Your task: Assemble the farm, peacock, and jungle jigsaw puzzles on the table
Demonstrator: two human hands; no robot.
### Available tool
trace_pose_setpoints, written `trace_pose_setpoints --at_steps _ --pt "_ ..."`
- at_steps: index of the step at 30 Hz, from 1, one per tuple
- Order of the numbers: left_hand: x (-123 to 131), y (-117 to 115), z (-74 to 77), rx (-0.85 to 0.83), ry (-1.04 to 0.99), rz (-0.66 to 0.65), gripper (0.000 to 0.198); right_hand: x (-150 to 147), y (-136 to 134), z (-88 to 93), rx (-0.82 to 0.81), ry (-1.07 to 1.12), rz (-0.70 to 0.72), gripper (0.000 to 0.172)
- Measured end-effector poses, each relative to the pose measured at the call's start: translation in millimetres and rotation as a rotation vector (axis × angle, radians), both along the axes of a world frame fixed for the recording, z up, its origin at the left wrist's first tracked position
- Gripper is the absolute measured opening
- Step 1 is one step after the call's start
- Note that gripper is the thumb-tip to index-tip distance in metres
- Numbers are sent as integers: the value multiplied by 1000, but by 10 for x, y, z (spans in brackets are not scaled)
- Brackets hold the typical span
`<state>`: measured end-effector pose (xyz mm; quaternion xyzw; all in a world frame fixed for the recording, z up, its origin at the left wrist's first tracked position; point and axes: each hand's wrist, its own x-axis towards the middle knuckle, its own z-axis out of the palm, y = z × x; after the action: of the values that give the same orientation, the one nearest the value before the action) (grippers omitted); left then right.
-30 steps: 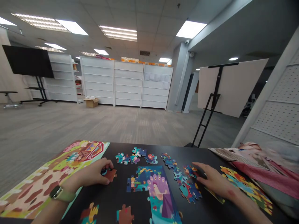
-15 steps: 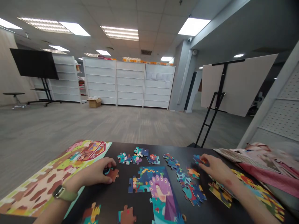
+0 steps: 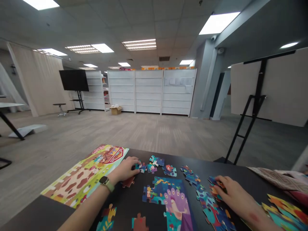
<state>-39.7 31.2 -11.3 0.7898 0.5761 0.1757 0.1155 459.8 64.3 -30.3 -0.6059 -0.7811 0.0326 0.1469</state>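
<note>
Right hand [image 3: 231,191]: palm down, fingers bent over blue-and-orange puzzle pieces [image 3: 211,180]; pieces sit right at and under the fingertips, cannot tell if pinched or only touched. Left hand [image 3: 125,170]: fingers curled, tips at a teal piece [image 3: 142,167]; cannot tell if gripped, fingertips partly hide it. Brown piece [image 3: 128,182] just below left hand, partly covered by it.

Strip of blue sea pieces [image 3: 204,195] just left of right hand, running from beyond it to nearer the wearer. Joined peacock section [image 3: 176,202] lies between the hands, nearer the wearer than the left fingertips, apart from both. Small cluster of teal-and-white pieces [image 3: 157,160] just right of left fingertips; red-and-teal piece [image 3: 169,170] further right, between hands. Brown-and-teal piece [image 3: 140,222] and yellow-brown piece [image 3: 107,218] below left hand, toward wearer.

Farm picture sheet [image 3: 81,183] left of left hand, past the watch [image 3: 104,180] on that wrist. Yellow-orange puzzle section [image 3: 288,210] right of right hand, beside its forearm; patterned cloth [image 3: 276,176] beyond that. All on dark table [image 3: 29,211]. Well past both hands: white shelves [image 3: 148,93], cardboard box [image 3: 116,111].
</note>
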Motion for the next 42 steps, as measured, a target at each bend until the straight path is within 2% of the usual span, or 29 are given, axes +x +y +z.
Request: trace_pose_setpoints --at_steps 3,7,9,14,17,20,24,28,31,34,39,42 --pt "-64 -46 35 20 23 14 30 11 -27 16 -10 31 5 39" --pt "-57 -95 62 52 47 32 52 -23 -43 15 -5 8 -1 40" --pt "9 -84 50 48 55 4 56 -41 -45 9 -4 -5 -2 42" --pt "134 -52 43 31 54 -74 34 -66 -80 54 -15 13 12 45" --pt "142 -107 107 32 36 -64 31 -73 -99 85 -4 35 24 47" --pt "213 -289 214 37 1 -62 33 -70 -97 82 13 61 24 46" --pt "543 -765 297 47 -83 -160 31 -62 -88 69 6 70 29 48" --pt "937 -1178 221 5 -11 -198 32 -73 -95 81 -29 17 41 50" --pt "1079 -1262 157 -8 56 -201 32 -73 -98 74 -38 -3 32 52" --pt "1074 -1251 135 -28 42 -189 30 -55 -92 45 -21 7 29 50" --pt "888 -1273 68 -34 -87 -116 40 -33 -83 9 2 16 54 49" --pt "796 -1309 16 -38 -126 -98 34 -32 -82 4 12 24 72 49"
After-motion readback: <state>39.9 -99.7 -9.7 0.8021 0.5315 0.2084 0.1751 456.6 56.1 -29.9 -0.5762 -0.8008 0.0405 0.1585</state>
